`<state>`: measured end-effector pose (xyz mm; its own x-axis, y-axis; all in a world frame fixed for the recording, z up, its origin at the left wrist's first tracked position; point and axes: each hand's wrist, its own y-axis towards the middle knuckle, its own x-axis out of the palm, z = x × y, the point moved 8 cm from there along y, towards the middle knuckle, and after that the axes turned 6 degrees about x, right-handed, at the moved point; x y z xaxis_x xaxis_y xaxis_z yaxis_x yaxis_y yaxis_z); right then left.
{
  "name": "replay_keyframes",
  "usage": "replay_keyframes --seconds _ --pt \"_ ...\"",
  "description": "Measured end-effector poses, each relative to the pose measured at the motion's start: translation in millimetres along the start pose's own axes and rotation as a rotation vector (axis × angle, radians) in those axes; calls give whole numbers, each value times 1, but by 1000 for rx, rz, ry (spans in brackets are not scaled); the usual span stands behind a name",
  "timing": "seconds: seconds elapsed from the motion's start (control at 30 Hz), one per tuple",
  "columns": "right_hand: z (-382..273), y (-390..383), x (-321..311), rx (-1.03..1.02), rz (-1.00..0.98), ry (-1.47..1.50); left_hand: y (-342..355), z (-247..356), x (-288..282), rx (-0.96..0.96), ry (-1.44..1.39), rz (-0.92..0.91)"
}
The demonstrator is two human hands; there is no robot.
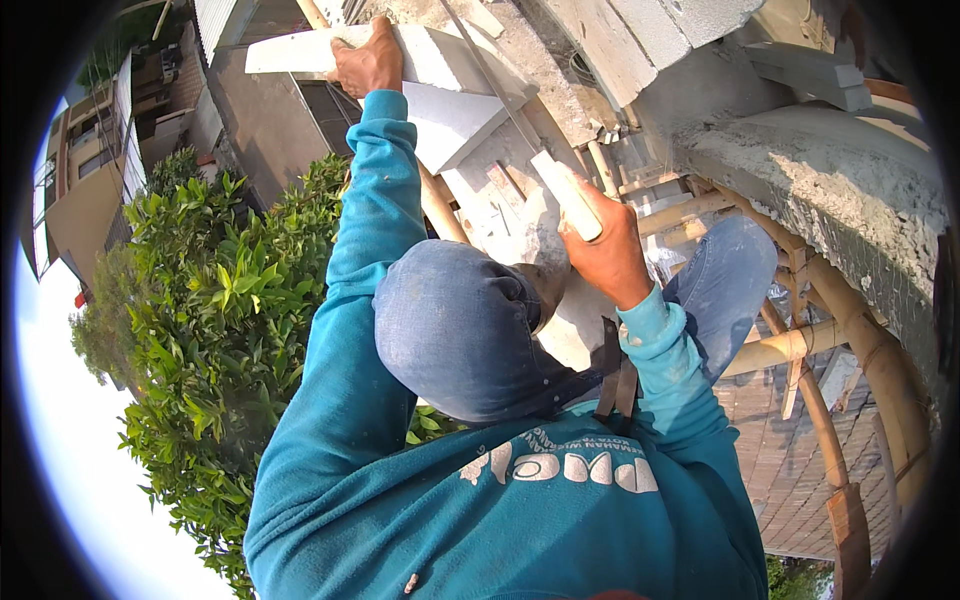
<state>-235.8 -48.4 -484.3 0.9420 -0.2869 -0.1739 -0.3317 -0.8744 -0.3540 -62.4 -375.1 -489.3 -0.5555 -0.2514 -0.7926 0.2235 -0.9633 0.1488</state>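
My left hand (pixel 368 62) is closed over a long white lightweight concrete block (pixel 440 62) at the top of the view, its fingers on the upper face. Beneath that piece lies another white block (pixel 440 122). My right hand (pixel 612 250) is wrapped round the pale wooden handle of a handsaw (pixel 568 195). Its thin blade (pixel 490 78) runs up and away along the right end of the upper block; whether the teeth are in a cut I cannot tell. My bent knees, in blue jeans, are between my arms.
Grey-white blocks (pixel 625 45) are stacked at the upper right, near a rough concrete ledge (pixel 815 185). Bamboo scaffold poles (pixel 865 350) stand at the right, above a tiled surface (pixel 790 450) far below. Leafy branches (pixel 240 290) and a drop lie to the left.
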Motion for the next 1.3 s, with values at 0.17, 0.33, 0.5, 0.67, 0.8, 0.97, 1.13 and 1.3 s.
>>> replay_keyframes --seconds 0.17,0.33,0.5,0.67,0.8,0.97,1.13,1.3 --pt "-13 -27 -13 -127 70 13 3 -4 3 -2 -24 11" --pt "4 9 2 47 -28 -66 -4 8 2 -33 -21 -55" --pt "-14 -39 -8 -76 132 -14 2 1 -1 -3 -21 5" --pt "3 37 8 -45 67 -130 0 -2 7 9 0 -33" --pt "-8 -26 -6 -160 90 13 2 2 -3 32 8 6" --pt "7 19 5 -8 47 -42 -3 1 1 3 -2 -3" --pt "3 -8 2 -62 68 -4 -3 0 -5 -5 -21 -9" --pt "8 17 0 -35 20 -90 0 2 0 -1 7 -14"
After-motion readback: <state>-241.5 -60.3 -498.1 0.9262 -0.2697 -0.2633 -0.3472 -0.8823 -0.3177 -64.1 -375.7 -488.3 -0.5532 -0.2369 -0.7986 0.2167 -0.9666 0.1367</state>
